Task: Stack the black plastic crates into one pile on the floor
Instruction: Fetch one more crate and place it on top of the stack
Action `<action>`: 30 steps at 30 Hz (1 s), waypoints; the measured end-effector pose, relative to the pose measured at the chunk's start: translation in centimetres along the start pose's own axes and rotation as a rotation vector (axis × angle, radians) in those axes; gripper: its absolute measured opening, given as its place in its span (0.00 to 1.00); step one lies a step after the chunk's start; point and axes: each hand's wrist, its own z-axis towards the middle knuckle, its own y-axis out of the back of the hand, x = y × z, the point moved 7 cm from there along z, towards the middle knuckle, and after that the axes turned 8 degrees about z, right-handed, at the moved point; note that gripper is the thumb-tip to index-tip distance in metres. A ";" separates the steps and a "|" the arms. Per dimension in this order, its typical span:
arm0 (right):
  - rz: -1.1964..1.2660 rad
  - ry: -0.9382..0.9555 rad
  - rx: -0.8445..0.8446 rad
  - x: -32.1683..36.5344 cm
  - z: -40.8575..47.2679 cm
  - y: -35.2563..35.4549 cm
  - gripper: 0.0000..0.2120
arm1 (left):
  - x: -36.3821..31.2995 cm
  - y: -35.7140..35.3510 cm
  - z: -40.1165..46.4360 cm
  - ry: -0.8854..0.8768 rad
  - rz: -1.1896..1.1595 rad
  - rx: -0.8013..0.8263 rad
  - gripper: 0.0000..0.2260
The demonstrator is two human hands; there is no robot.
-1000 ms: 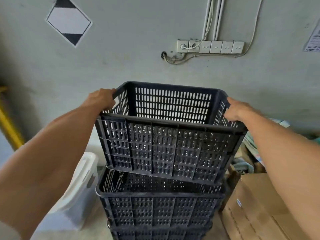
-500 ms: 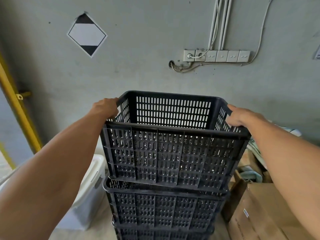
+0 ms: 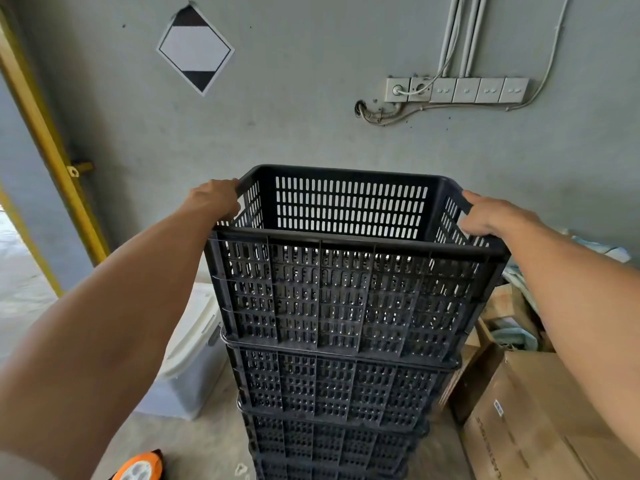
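1. We see the top crate [image 3: 349, 292] at centre frame, black and slotted, seated on the pile of black crates [image 3: 339, 410] beneath it; no gap shows between its base and the rim of the one below.
2. The pile runs down out of the lower edge of the frame, so we cannot tell how it meets the floor [image 3: 194, 441].
3. Left hand [image 3: 216, 202]: clamped on the left rim of the top crate near its far corner, fingers curled over the edge.
4. Right hand [image 3: 491, 216]: clamped on the right rim, near the far right corner, fingers wrapped over the edge.
5. Both forearms reach in from the lower corners of the frame.
6. Behind the pile stands a grey wall [image 3: 311, 126], with a diamond-shaped sign [image 3: 195, 50] at upper left and a row of sockets [image 3: 457, 90] with cables at upper right.
7. A white plastic bin [image 3: 194, 355] sits just left of the pile; cardboard boxes [image 3: 526, 420] sit at lower right.
8. A yellow rail [image 3: 48, 143] crosses the left edge; an orange object [image 3: 140, 467] shows at the bottom, partly cut off.
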 end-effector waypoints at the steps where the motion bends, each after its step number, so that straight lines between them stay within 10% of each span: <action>1: 0.001 0.003 -0.004 0.2 -0.1 0.0 0.39 | 0.1 0.0 -0.1 0.008 0.004 0.000 0.19; 20: -0.096 0.076 0.033 2.1 0.8 2.0 0.31 | 0.8 0.0 2.7 -0.058 0.089 0.148 0.36; 26: 0.086 0.163 -0.114 4.1 3.6 8.5 0.40 | 1.2 6.3 5.5 -0.108 -0.088 -0.230 0.38; 30: 0.151 0.061 0.091 -0.2 2.5 -0.6 0.44 | -2.0 -2.0 3.0 -0.236 0.049 0.066 0.42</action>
